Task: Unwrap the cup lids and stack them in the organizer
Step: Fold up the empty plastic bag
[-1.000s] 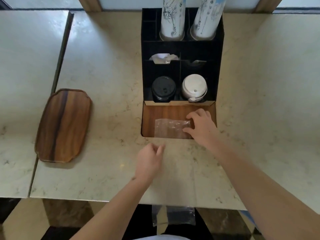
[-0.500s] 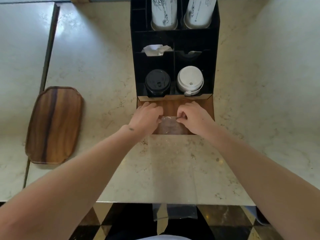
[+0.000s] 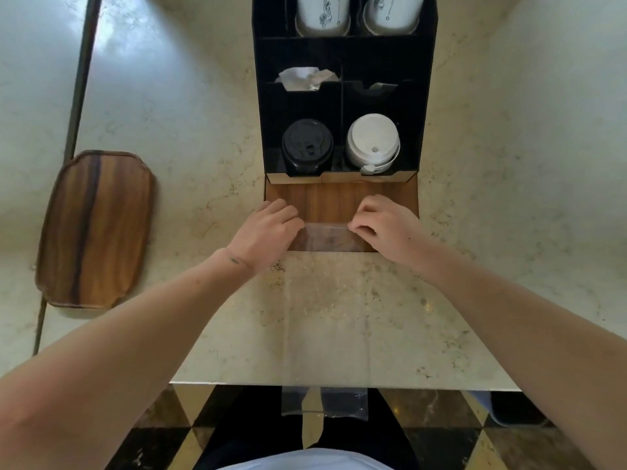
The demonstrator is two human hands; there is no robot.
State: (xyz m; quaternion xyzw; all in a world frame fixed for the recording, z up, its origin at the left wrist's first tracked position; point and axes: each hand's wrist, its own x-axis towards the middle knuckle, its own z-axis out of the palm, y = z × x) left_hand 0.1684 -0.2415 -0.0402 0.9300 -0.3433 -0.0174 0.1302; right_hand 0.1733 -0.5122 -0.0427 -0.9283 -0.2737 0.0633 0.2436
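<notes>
Cup lids sit in the black organizer (image 3: pixel 342 96), which stands on the pale marble counter (image 3: pixel 339 317): a stack of black lids (image 3: pixel 307 144) fills its front left compartment, and a stack of white lids (image 3: pixel 373 142) the front right. Behind them, crumpled white paper (image 3: pixel 307 78) pokes from the left middle slot, and two stacks of printed paper cups (image 3: pixel 356 11) stand side by side at the back. Well to the left of the organizer lies a wooden tray (image 3: pixel 96 228), lengthwise on the counter. The organizer's wooden front shelf (image 3: pixel 339 201) carries a clear plastic wrapper (image 3: pixel 327 237) lying flat at its near edge. The left hand (image 3: pixel 266 232) holds the wrapper's left end with curled fingers; the right hand (image 3: pixel 385 228) pinches its right end between thumb and fingertips. Below the counter's edge, a second clear plastic bag (image 3: pixel 324 401) lies on the dark patterned floor.
</notes>
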